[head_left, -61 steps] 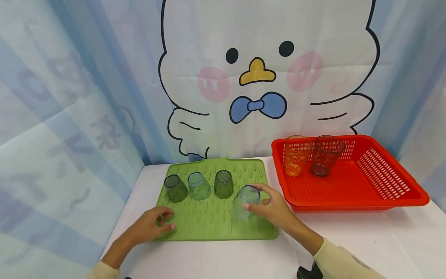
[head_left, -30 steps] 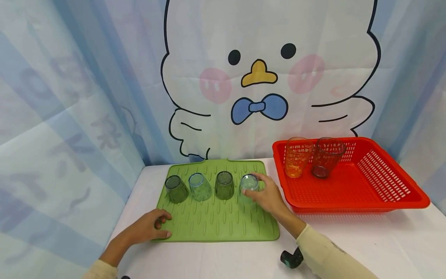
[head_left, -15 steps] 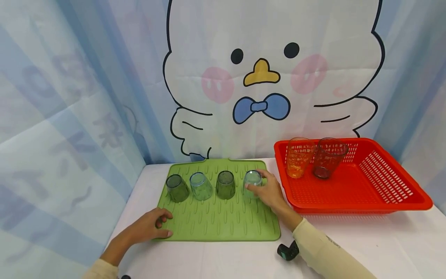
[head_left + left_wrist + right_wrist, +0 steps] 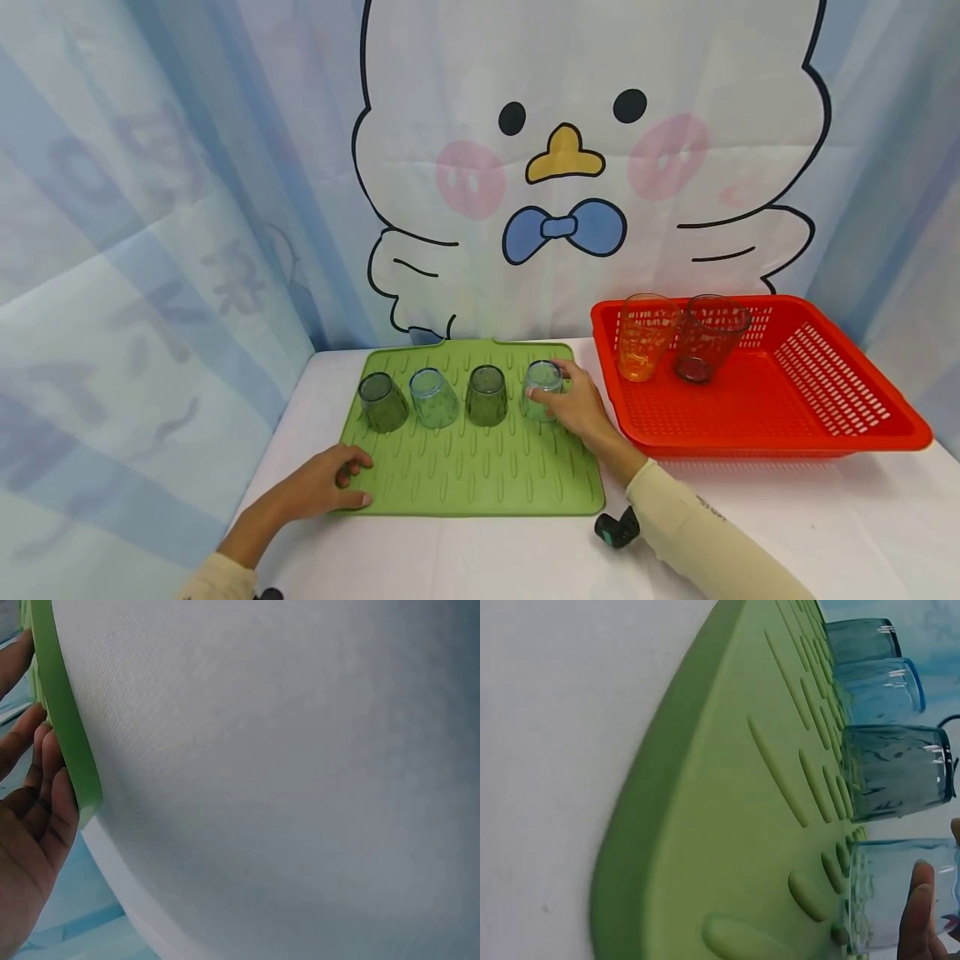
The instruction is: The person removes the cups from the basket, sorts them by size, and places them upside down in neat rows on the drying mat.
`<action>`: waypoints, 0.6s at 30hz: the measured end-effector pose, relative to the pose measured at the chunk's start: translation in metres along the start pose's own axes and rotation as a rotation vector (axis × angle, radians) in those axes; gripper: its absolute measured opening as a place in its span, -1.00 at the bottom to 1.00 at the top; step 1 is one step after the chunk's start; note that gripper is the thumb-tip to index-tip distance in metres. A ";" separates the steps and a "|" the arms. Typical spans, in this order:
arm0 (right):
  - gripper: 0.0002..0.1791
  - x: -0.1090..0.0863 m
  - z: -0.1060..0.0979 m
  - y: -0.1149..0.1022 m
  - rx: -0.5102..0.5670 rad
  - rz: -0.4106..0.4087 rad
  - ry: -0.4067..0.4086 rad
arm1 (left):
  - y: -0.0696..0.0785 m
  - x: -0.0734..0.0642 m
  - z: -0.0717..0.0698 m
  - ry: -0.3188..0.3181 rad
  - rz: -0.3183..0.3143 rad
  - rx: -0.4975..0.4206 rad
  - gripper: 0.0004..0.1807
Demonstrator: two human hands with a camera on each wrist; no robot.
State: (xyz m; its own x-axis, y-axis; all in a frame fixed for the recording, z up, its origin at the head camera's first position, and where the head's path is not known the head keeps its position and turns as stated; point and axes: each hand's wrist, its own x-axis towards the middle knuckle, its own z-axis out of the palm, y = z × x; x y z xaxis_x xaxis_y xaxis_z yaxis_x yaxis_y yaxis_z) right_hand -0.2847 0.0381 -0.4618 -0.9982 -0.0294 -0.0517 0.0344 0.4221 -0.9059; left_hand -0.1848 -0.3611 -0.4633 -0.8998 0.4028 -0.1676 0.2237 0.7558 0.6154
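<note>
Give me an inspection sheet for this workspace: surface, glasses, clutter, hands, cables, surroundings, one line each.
Surface: white-covered table with a green mat on it.
Glasses: four glasses in a row on the mat; two more in the red basket.
Clutter: small black object beside the right sleeve.
Grips: right hand holds the row's rightmost glass; left hand rests at the mat's near left corner.
Cables: nothing seen.
Surroundings: curtain with a printed cartoon bird.

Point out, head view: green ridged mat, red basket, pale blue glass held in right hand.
Green ridged mat [image 4: 480,477]: head view, bare near part of its top.
Red basket [image 4: 757,412]: head view, bare floor.
Held pale blue glass [image 4: 543,377]: head view, its top end.
</note>
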 end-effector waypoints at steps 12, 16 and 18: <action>-0.16 0.000 -0.001 0.003 0.020 -0.027 -0.035 | 0.000 0.002 -0.001 0.002 -0.004 0.016 -0.45; -0.10 -0.001 -0.001 0.004 0.029 -0.026 -0.044 | -0.001 0.002 0.001 -0.001 -0.009 0.014 -0.46; -0.05 -0.002 -0.001 0.005 0.022 -0.018 -0.045 | -0.001 0.002 0.001 -0.003 -0.011 0.009 -0.46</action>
State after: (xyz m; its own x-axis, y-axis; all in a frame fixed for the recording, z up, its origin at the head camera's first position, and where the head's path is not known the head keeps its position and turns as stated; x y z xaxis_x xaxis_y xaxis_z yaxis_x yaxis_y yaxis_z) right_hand -0.2822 0.0409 -0.4655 -0.9955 -0.0783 -0.0535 0.0177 0.4008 -0.9160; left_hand -0.1860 -0.3603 -0.4650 -0.9012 0.3957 -0.1765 0.2171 0.7649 0.6064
